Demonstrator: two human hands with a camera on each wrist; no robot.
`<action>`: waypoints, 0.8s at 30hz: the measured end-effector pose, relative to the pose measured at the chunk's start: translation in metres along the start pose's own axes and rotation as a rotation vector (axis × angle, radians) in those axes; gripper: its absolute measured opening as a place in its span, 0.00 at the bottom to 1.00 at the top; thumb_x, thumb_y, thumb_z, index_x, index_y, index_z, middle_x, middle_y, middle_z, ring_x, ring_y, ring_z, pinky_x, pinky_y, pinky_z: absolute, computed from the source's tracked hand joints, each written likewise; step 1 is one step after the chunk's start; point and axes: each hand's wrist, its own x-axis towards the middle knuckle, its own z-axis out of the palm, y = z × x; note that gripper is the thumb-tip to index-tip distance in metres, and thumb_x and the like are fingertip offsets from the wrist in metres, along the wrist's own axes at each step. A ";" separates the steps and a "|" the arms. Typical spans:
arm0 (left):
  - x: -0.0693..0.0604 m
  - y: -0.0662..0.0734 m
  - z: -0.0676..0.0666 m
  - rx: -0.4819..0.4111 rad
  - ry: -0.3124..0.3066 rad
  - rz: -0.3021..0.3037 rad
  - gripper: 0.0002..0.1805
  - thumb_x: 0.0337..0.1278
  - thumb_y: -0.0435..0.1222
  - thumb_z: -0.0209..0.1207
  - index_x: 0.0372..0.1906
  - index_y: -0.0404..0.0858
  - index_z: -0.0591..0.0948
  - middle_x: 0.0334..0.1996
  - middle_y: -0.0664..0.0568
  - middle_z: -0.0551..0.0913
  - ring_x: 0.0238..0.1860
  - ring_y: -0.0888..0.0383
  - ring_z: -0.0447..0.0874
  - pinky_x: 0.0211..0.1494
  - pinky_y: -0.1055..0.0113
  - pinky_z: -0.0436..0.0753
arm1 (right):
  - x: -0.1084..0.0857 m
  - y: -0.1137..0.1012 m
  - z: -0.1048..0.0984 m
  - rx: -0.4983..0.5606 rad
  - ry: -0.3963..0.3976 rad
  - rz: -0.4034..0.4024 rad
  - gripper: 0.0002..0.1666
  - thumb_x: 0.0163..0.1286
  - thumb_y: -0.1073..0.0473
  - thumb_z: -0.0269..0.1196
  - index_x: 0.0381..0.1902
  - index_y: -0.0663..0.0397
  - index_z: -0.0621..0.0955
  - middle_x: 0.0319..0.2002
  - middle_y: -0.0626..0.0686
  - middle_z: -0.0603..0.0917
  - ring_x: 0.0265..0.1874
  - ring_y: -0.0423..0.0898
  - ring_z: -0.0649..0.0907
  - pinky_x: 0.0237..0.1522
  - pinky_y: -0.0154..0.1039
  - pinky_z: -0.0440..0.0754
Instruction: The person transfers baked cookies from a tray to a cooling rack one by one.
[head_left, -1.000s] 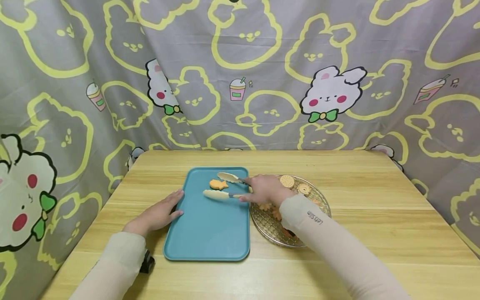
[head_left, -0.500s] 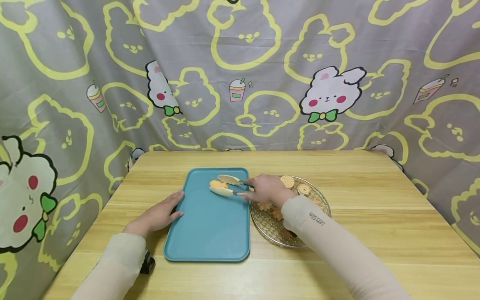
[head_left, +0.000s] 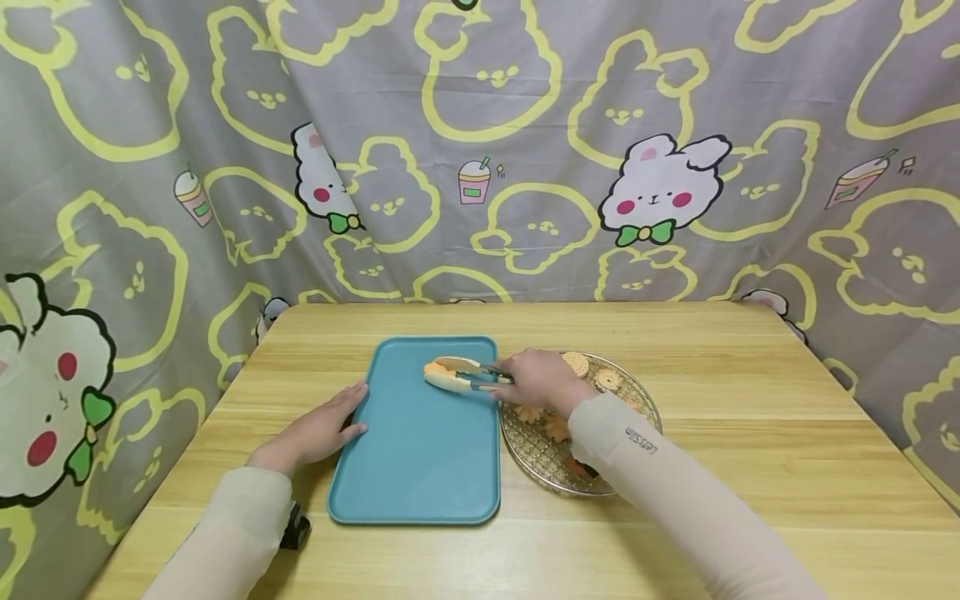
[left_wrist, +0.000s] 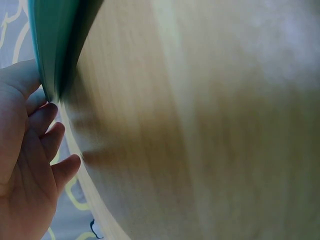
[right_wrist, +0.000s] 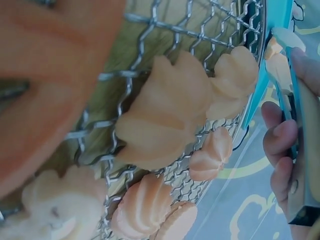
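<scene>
The right hand [head_left: 540, 380] holds a pair of tongs [head_left: 450, 382] with pale scalloped tips. Between those tips is an orange fish-shaped cookie [head_left: 433, 368], partly covered, over the upper part of the teal tray [head_left: 416, 454]. In the right wrist view, the fingers curl round the handle of the tongs [right_wrist: 305, 165]. The left hand [head_left: 318, 427] rests at the tray's left edge, fingers extended and thumb apart. In the left wrist view, that hand [left_wrist: 30, 150] touches the tray's edge [left_wrist: 52, 50] from the side.
A round wire rack [head_left: 536, 467] stands against the tray's right side, bearing several cookies, such as a round one [head_left: 575, 363] and a flower-shaped one [head_left: 608, 380]. The right forearm covers part of it. Behind the wooden table [head_left: 735, 400] hangs a patterned curtain [head_left: 540, 125].
The tongs have closed from either side onto the fish-shaped cookie and drawn slightly to the right with it. The left hand has stayed at the tray's edge.
</scene>
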 end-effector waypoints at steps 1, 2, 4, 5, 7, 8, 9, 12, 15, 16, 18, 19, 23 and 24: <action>0.000 0.000 0.000 0.001 0.000 0.000 0.37 0.70 0.43 0.52 0.73 0.30 0.52 0.72 0.35 0.51 0.70 0.36 0.49 0.67 0.41 0.57 | -0.001 0.000 0.000 -0.001 0.000 0.001 0.36 0.63 0.34 0.61 0.65 0.43 0.74 0.31 0.47 0.82 0.21 0.42 0.75 0.23 0.38 0.74; 0.000 -0.001 0.000 0.001 0.001 -0.001 0.37 0.70 0.43 0.52 0.74 0.30 0.52 0.72 0.35 0.51 0.70 0.36 0.49 0.67 0.41 0.57 | -0.002 0.000 -0.001 -0.003 -0.001 0.002 0.36 0.63 0.34 0.61 0.65 0.42 0.74 0.31 0.47 0.82 0.21 0.42 0.75 0.23 0.38 0.74; 0.001 -0.001 0.001 -0.001 0.002 -0.004 0.37 0.70 0.43 0.52 0.74 0.30 0.52 0.72 0.35 0.51 0.70 0.36 0.49 0.67 0.41 0.57 | -0.004 0.001 -0.002 -0.007 -0.003 0.002 0.36 0.63 0.34 0.61 0.65 0.41 0.74 0.30 0.46 0.82 0.20 0.41 0.75 0.23 0.38 0.74; 0.001 -0.001 0.001 -0.003 0.003 -0.003 0.37 0.69 0.43 0.52 0.74 0.30 0.52 0.72 0.35 0.51 0.70 0.36 0.49 0.67 0.41 0.57 | -0.005 0.002 -0.002 -0.010 -0.002 0.003 0.36 0.63 0.34 0.61 0.65 0.41 0.74 0.30 0.46 0.83 0.20 0.40 0.76 0.22 0.38 0.74; 0.001 -0.001 0.001 -0.003 0.005 0.000 0.37 0.69 0.43 0.53 0.74 0.30 0.53 0.72 0.35 0.51 0.70 0.36 0.49 0.67 0.40 0.57 | -0.008 0.003 -0.003 -0.012 0.002 -0.001 0.35 0.63 0.35 0.61 0.65 0.41 0.74 0.30 0.46 0.83 0.20 0.39 0.76 0.22 0.38 0.74; 0.001 -0.001 0.001 -0.004 0.006 0.001 0.37 0.69 0.43 0.53 0.74 0.30 0.53 0.72 0.35 0.51 0.70 0.36 0.49 0.67 0.40 0.57 | -0.009 0.004 -0.004 -0.014 0.004 -0.004 0.35 0.63 0.35 0.61 0.65 0.41 0.74 0.30 0.46 0.83 0.20 0.39 0.76 0.23 0.38 0.75; 0.001 -0.002 0.001 -0.004 0.008 0.003 0.37 0.69 0.43 0.53 0.73 0.30 0.53 0.72 0.35 0.51 0.70 0.36 0.49 0.67 0.40 0.57 | -0.011 0.005 -0.004 -0.014 0.010 -0.009 0.35 0.63 0.35 0.61 0.65 0.42 0.74 0.30 0.46 0.83 0.20 0.39 0.76 0.23 0.39 0.75; 0.000 -0.002 0.002 -0.007 0.012 0.006 0.37 0.69 0.43 0.53 0.73 0.30 0.53 0.72 0.35 0.51 0.70 0.36 0.50 0.67 0.40 0.57 | -0.017 0.009 -0.006 -0.022 0.038 -0.019 0.35 0.63 0.35 0.61 0.65 0.42 0.75 0.30 0.47 0.84 0.20 0.40 0.76 0.24 0.39 0.76; 0.000 -0.002 0.003 -0.008 0.014 0.009 0.37 0.69 0.43 0.53 0.73 0.30 0.53 0.72 0.35 0.52 0.70 0.36 0.50 0.67 0.41 0.58 | -0.023 0.013 -0.009 -0.024 0.073 -0.036 0.35 0.63 0.35 0.62 0.64 0.43 0.76 0.27 0.48 0.83 0.19 0.40 0.75 0.23 0.40 0.76; 0.000 -0.002 0.003 -0.008 0.015 0.009 0.37 0.69 0.43 0.53 0.73 0.30 0.53 0.72 0.35 0.52 0.70 0.36 0.50 0.67 0.41 0.58 | -0.025 0.014 -0.009 -0.022 0.081 -0.043 0.35 0.63 0.35 0.62 0.63 0.44 0.76 0.25 0.47 0.82 0.19 0.40 0.74 0.22 0.39 0.75; 0.000 -0.002 0.003 -0.007 0.014 0.009 0.37 0.69 0.43 0.53 0.73 0.30 0.53 0.72 0.35 0.52 0.70 0.36 0.50 0.67 0.41 0.58 | -0.030 0.017 -0.012 -0.007 0.100 -0.066 0.35 0.63 0.36 0.62 0.63 0.47 0.77 0.21 0.45 0.79 0.17 0.40 0.73 0.20 0.39 0.74; 0.000 -0.002 0.003 -0.008 0.013 0.009 0.37 0.69 0.43 0.53 0.73 0.30 0.53 0.72 0.35 0.52 0.70 0.36 0.50 0.67 0.41 0.58 | -0.032 0.018 -0.013 0.001 0.106 -0.075 0.35 0.63 0.36 0.62 0.63 0.48 0.77 0.19 0.44 0.77 0.16 0.40 0.73 0.20 0.38 0.74; 0.000 -0.002 0.002 -0.009 0.012 0.007 0.37 0.69 0.43 0.53 0.73 0.30 0.53 0.72 0.35 0.51 0.70 0.36 0.50 0.67 0.40 0.58 | -0.041 0.024 -0.016 0.008 0.135 -0.109 0.35 0.63 0.38 0.63 0.63 0.50 0.77 0.18 0.41 0.74 0.17 0.38 0.72 0.20 0.37 0.73; 0.000 -0.001 0.002 -0.010 0.012 0.009 0.37 0.69 0.43 0.53 0.73 0.30 0.53 0.72 0.35 0.51 0.70 0.36 0.50 0.67 0.40 0.58 | -0.044 0.025 -0.016 0.004 0.140 -0.113 0.35 0.63 0.38 0.63 0.62 0.50 0.77 0.19 0.40 0.75 0.18 0.38 0.73 0.21 0.37 0.74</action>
